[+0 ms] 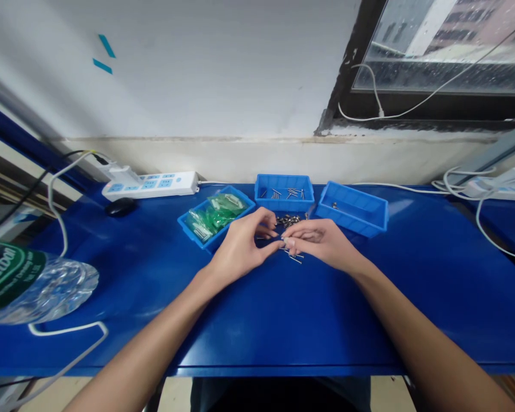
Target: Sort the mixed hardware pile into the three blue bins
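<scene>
My left hand is curled into a C above the table, its thumb tip close against my right fingertips. A small gap shows between that thumb and its other fingers, and I see nothing held there. My right hand pinches thumb and fingers together on something small, mostly hidden. Just below the fingertips lie several loose screws. Behind the hands is a pile of small metal pieces, partly covered by my fingers.
A blue bin at left holds green-marked plastic bags. The middle bin contains screws; the right bin has a small metal piece. Against the wall lies a power strip, near a black mouse. A bottle and cables are at left.
</scene>
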